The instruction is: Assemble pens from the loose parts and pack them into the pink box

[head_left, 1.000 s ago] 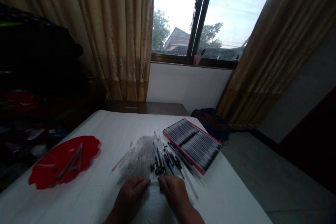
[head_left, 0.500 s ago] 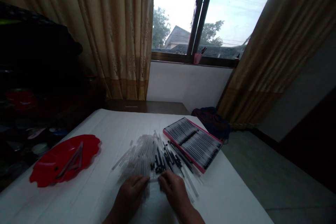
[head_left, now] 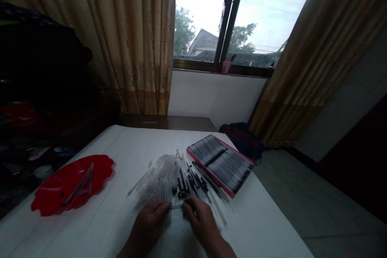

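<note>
Near the front of the white table, my left hand [head_left: 151, 221] and my right hand [head_left: 199, 213] face each other, fingers pinched on the two ends of a short pale tube [head_left: 177, 206]. A heap of clear plastic tubes [head_left: 163, 169] spreads just beyond my left hand, some of it partly under that hand. Beyond my right hand are scattered black pen parts [head_left: 196, 181]. Further right, a pink-edged tray [head_left: 190, 153] lies tilted on the table, filled with rows of clear and black pens.
A red scalloped plate [head_left: 104, 165] holding a few clear pieces stands at the left of the white table [head_left: 127, 141]. Dark cluttered shelving is further left. Bundled dark cloth [head_left: 242, 139] lies past the far right corner. A pink cup [head_left: 226, 67] stands on the windowsill.
The whole view has shifted slightly, with the objects a little further left. My hands keep nearly the same pose around the short tube.
</note>
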`<state>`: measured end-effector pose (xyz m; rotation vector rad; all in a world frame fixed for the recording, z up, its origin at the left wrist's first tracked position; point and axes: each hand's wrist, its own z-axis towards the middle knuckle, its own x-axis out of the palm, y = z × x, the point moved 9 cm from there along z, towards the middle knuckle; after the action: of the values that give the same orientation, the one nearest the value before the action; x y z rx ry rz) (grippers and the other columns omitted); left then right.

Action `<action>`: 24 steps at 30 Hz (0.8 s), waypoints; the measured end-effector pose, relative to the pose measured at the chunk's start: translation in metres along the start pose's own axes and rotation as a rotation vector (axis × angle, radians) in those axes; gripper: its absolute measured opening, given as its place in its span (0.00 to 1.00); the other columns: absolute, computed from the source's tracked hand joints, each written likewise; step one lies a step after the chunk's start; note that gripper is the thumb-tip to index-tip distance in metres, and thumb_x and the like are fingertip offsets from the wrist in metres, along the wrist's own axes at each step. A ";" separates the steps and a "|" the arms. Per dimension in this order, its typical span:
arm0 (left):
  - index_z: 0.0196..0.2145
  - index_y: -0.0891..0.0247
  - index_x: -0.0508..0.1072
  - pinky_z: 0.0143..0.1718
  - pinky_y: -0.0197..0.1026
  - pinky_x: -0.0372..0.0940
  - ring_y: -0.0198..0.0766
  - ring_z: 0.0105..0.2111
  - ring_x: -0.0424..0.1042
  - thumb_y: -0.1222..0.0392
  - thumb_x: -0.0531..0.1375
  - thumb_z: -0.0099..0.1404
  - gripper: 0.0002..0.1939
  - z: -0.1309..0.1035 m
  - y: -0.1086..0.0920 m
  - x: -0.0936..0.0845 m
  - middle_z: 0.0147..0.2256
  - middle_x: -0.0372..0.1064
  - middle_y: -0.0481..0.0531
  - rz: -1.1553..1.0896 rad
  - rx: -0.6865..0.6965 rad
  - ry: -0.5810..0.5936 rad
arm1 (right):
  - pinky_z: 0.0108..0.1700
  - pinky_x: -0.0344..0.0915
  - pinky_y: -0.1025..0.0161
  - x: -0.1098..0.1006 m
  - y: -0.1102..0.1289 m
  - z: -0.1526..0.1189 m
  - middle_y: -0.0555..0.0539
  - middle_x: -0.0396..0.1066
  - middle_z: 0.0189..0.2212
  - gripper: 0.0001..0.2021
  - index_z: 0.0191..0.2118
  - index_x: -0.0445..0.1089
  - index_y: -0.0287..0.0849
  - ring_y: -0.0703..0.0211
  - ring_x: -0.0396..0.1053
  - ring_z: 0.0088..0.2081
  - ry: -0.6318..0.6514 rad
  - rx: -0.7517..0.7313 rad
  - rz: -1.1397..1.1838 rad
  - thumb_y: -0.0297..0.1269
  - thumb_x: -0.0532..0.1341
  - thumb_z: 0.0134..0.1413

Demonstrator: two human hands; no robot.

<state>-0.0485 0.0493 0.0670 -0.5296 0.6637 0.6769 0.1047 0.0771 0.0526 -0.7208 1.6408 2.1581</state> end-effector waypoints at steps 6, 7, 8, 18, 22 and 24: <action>0.44 0.58 0.73 0.34 0.35 0.71 0.37 0.32 0.76 0.63 0.50 0.67 0.14 0.001 0.001 -0.004 0.33 0.76 0.53 -0.016 -0.015 -0.016 | 0.30 0.60 0.68 0.000 -0.001 -0.001 0.49 0.73 0.28 0.08 0.36 0.68 0.43 0.61 0.70 0.28 0.000 -0.019 -0.012 0.39 0.54 0.58; 0.44 0.58 0.73 0.33 0.35 0.71 0.37 0.31 0.76 0.63 0.50 0.67 0.14 0.001 0.000 -0.004 0.32 0.76 0.53 -0.014 -0.014 -0.018 | 0.31 0.61 0.68 -0.001 0.001 -0.002 0.49 0.73 0.30 0.07 0.39 0.67 0.43 0.61 0.70 0.29 -0.009 -0.044 0.011 0.38 0.55 0.57; 0.43 0.58 0.73 0.33 0.35 0.71 0.37 0.31 0.76 0.63 0.50 0.67 0.14 0.002 0.000 -0.005 0.32 0.76 0.53 -0.012 -0.013 -0.021 | 0.32 0.61 0.68 -0.002 0.001 -0.003 0.48 0.73 0.31 0.08 0.40 0.66 0.43 0.61 0.70 0.30 -0.014 -0.059 0.029 0.37 0.55 0.57; 0.43 0.59 0.72 0.33 0.37 0.72 0.37 0.31 0.76 0.62 0.49 0.68 0.13 0.004 -0.004 -0.007 0.32 0.76 0.53 0.003 -0.006 -0.021 | 0.30 0.60 0.69 0.003 0.001 -0.004 0.49 0.72 0.28 0.08 0.38 0.67 0.43 0.61 0.69 0.28 -0.006 -0.053 0.012 0.39 0.54 0.58; 0.42 0.60 0.73 0.31 0.37 0.72 0.37 0.30 0.76 0.62 0.48 0.69 0.14 0.004 -0.005 -0.006 0.31 0.76 0.53 0.015 0.006 -0.009 | 0.30 0.59 0.68 0.004 -0.001 -0.004 0.49 0.71 0.25 0.11 0.33 0.67 0.43 0.60 0.69 0.28 0.003 -0.047 -0.012 0.40 0.51 0.60; 0.42 0.60 0.73 0.32 0.37 0.72 0.37 0.31 0.76 0.62 0.48 0.69 0.14 0.004 -0.004 -0.004 0.32 0.76 0.53 0.022 0.006 -0.003 | 0.30 0.59 0.68 0.005 -0.003 -0.003 0.49 0.70 0.24 0.13 0.30 0.68 0.43 0.59 0.68 0.28 0.009 -0.032 -0.025 0.40 0.51 0.61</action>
<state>-0.0462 0.0472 0.0730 -0.5167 0.6698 0.6961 0.1029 0.0747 0.0466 -0.7569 1.5969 2.1711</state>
